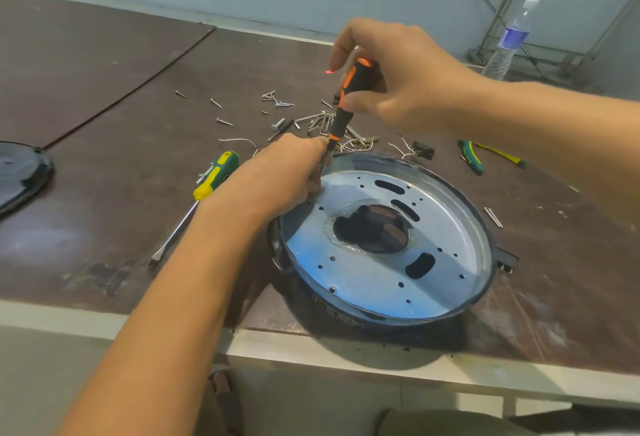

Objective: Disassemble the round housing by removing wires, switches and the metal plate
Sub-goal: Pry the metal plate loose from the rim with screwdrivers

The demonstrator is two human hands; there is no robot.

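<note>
The round dark housing (481, 214) lies at the table's near edge, and its silvery metal plate (367, 262), full of holes and slots, faces up. An orange-and-black screwdriver (343, 106) stands nearly upright with its tip at the plate's far-left rim. My right hand (391, 68) grips the handle from above. My left hand (287, 172) rests on the housing's left rim and pinches the screwdriver's shaft near the tip. The tip and the screw under it are hidden by my left fingers.
A green-and-yellow screwdriver (207, 186) lies left of the housing. Several loose screws, hex keys (315, 120) and cut wires lie beyond it, with a small black switch (423, 149) and green-handled pliers (471, 156) to the right. A dark lid (20, 172) sits far left, a water bottle (509, 44) far right.
</note>
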